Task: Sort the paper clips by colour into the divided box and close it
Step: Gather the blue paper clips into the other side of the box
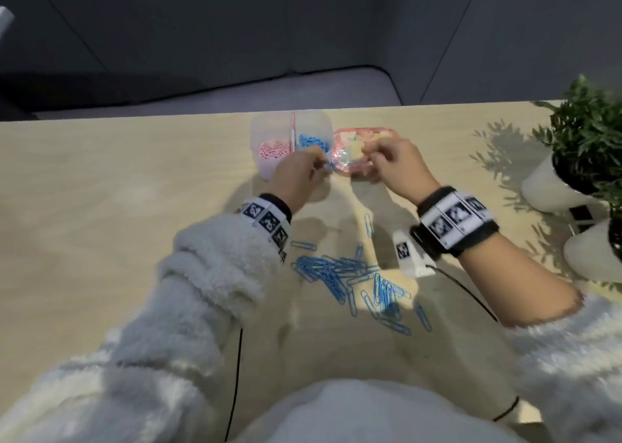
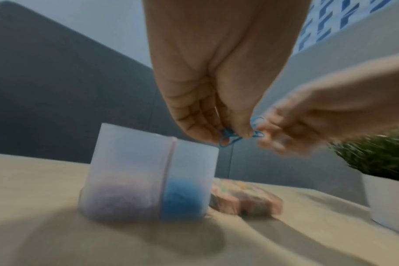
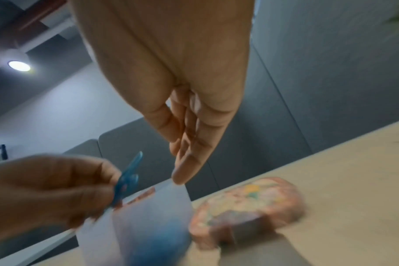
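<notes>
I judge I am partway through the blue sorting: my left hand [image 2: 214,100] pinches a small bunch of blue clips [image 2: 230,135] between thumb and fingertips, just above the near rim of the box [image 1: 266,129], which sits at upper centre of the head view. Its left half holds pink clips [image 1: 271,150], its right half blue clips already sorted [image 1: 311,141]. The next move, as I read it, is to carry the bunch a little further over the right half and let go, taking care none drop across the divider.

The left wrist is raised, fingers pointing down. My right hand [image 1: 395,165] hovers just right of it over the pink lid [image 1: 365,133], which lies on the table [image 1: 101,190] touching or just beside the box. In the right wrist view its fingers hang straight and close together, holding nothing I can see.

A large loose pile [image 1: 353,277] of blue clips lies at lower centre, so closing is far off.
</notes>
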### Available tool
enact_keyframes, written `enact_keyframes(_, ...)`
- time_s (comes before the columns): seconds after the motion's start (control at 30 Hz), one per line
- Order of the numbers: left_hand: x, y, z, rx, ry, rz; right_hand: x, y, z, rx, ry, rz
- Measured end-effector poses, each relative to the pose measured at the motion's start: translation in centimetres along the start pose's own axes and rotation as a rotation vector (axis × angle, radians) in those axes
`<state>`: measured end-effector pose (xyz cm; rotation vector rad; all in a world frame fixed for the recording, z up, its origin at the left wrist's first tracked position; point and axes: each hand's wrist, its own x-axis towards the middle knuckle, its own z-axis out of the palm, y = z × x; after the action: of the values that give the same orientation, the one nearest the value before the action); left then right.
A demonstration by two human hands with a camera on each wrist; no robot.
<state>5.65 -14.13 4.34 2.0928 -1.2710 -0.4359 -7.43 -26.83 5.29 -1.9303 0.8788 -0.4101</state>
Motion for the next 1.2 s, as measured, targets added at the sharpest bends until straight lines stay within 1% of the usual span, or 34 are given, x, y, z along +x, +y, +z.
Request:
enact_keyframes(0.07,2.2,-0.1,-0.9,-0.022,0.125,-0.055,-3.5,3.0,-1.4,0.011,-0.058,0.048)
enact_keyframes(0.1,3.0,-0.2,-1.2,-0.034,0.158,-0.089,-5.2,4.5,-1.9,0.006,-0.064,0.076)
enact_keyframes(0.17,4.5,-0.4,-1.3,0.030,0.136,-0.142,-8.6,6.9,-2.9,-0.070,-0.067,0.107)
enact_keyframes(0.27,5.4,-0.9,-0.7,0.235,0.012,-0.155,-13.1,9.1,-3.7,-0.267,-0.138,0.135)
enact_keyframes(0.3,5.2,-0.9,-0.5,0.293,0.011,-0.117,-14.4,9.8,-3.7,-0.301,-0.178,0.159)
enact_keyframes(0.37,4.4,-0.7,0.2,0.386,0.136,0.070,-16.6,11.1,-3.6,-0.335,-0.236,0.199)
enact_keyframes(0.4,3.7,-0.6,0.6,0.390,0.189,0.165,-17.4,11.5,-3.5,-0.348,-0.241,0.211)
enact_keyframes(0.43,3.0,-0.4,1.1,0.369,0.163,0.225,-18.2,11.7,-3.3,-0.349,-0.237,0.213)
enact_keyframes(0.47,2.1,-0.3,1.7,0.343,0.067,0.267,-18.7,11.7,-3.1,-0.348,-0.233,0.215)
enact_keyframes(0.53,0.0,-0.2,3.4,0.336,-0.200,0.313,-19.4,11.4,-2.3,-0.364,-0.250,0.206)
enact_keyframes(0.6,-1.9,0.1,5.2,0.355,-0.386,0.301,-19.9,11.1,-1.0,-0.405,-0.261,0.188)
enact_keyframes(0.67,-3.1,0.4,6.8,0.426,-0.548,0.267,-20.0,10.7,0.4,-0.451,-0.251,0.170)
enact_keyframes(0.73,-4.0,0.5,7.8,0.508,-0.642,0.286,-19.8,10.3,1.5,-0.454,-0.233,0.146)
enact_keyframes(0.83,-6.2,0.6,8.6,0.525,-0.689,0.344,-18.6,9.8,2.5,-0.390,-0.202,0.159)
enact_keyframes(0.9,-8.0,0.4,9.0,0.533,-0.686,0.382,-17.7,9.3,3.1,-0.362,-0.153,0.159)
enact_keyframes(0.97,-9.4,-0.1,9.1,0.515,-0.681,0.401,-16.8,8.8,3.5,-0.354,-0.159,0.163)
enact_keyframes(1.03,-10.1,-0.5,8.5,0.437,-0.660,0.396,-15.7,8.4,3.4,-0.339,-0.202,0.166)
enact_keyframes(1.07,-10.3,-0.7,7.9,0.377,-0.637,0.378,-15.0,8.2,3.1,-0.310,-0.196,0.168)
enact_keyframes(1.13,-10.4,-1.0,6.8,0.306,-0.579,0.344,-13.2,8.0,2.3,-0.252,-0.125,0.159)
enact_keyframes(1.17,-10.3,-1.1,6.4,0.308,-0.561,0.338,-12.4,7.8,2.0,-0.269,-0.119,0.158)
enact_keyframes(1.2,-10.1,-1.3,6.2,0.328,-0.556,0.337,-11.7,7.6,1.7,-0.335,-0.158,0.155)
